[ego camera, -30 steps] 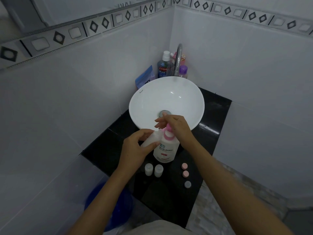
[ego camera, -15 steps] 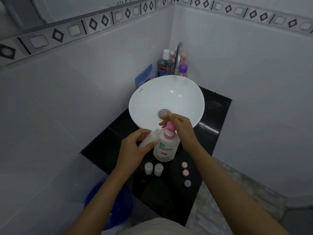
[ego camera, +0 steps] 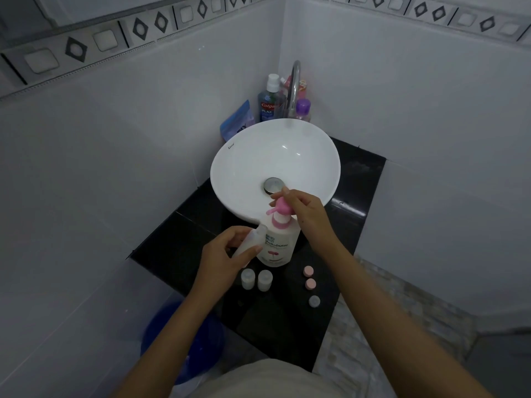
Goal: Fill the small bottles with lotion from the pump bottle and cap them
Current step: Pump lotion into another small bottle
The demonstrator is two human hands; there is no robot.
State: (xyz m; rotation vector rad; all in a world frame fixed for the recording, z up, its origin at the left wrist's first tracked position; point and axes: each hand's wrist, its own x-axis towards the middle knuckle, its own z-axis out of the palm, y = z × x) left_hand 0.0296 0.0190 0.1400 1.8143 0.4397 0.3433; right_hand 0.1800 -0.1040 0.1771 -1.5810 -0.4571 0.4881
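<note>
The left hand's fingers (ego camera: 253, 249) curl around a small see-through plastic bottle (ego camera: 249, 242) and hold it tilted, so its open neck points up toward the pink spout. The left hand (ego camera: 227, 254) hangs just above the black shiny counter (ego camera: 172, 254), right beside the big bottle. The right hand's fingers (ego camera: 283, 193) bend over the pink pump top (ego camera: 280, 208) of the tall white lotion pump bottle (ego camera: 277, 245) and rest on it. The right hand (ego camera: 306, 212) sits over the near edge of the sink.

The pump bottle stands upright on the counter, touching the front of the round white sink bowl (ego camera: 244, 168). Just in front of it, 2 more small clear bottles (ego camera: 256, 279) stand side by side with no caps on. To their right, well apart from them, 3 small round caps (ego camera: 311, 283) lie in a line on the counter: 2 pink ones and 1 grey one nearest the person.

Behind the sink, a curved silver tap (ego camera: 294, 81) rises up. Next to it stand a blue mouthwash bottle with a white cap (ego camera: 268, 101), a small bottle with a purple cap (ego camera: 303, 109) and a blue packet (ego camera: 237, 122). A blue round bucket (ego camera: 161, 337) sits on the floor below the counter, at the left.
</note>
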